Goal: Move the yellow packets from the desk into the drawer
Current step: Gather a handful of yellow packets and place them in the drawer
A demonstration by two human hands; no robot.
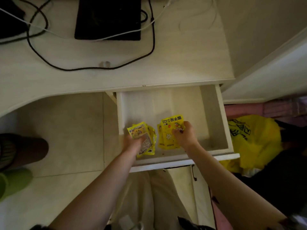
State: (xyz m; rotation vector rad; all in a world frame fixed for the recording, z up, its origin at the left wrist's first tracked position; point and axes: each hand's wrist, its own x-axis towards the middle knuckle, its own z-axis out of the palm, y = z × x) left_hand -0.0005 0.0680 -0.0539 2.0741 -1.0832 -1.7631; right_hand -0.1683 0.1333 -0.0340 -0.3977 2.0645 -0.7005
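Note:
The white drawer (214, 113) is pulled out below the desk's front edge. Both my hands are down inside it near its front. My left hand (133, 143) grips a small stack of yellow packets (141, 132) at the drawer's front left. My right hand (184, 135) holds a second stack of yellow packets (168, 128) with black print, near the drawer's middle. Whether either stack rests on the drawer's bottom I cannot tell. I see no yellow packets on the white desk (174, 60).
A black flat device (108, 19) and looping black and white cables (93, 68) lie on the desk. A yellow plastic bag (255, 140) sits on the floor right of the drawer. A brown stool (25, 150) and a green object (15, 183) are at the left.

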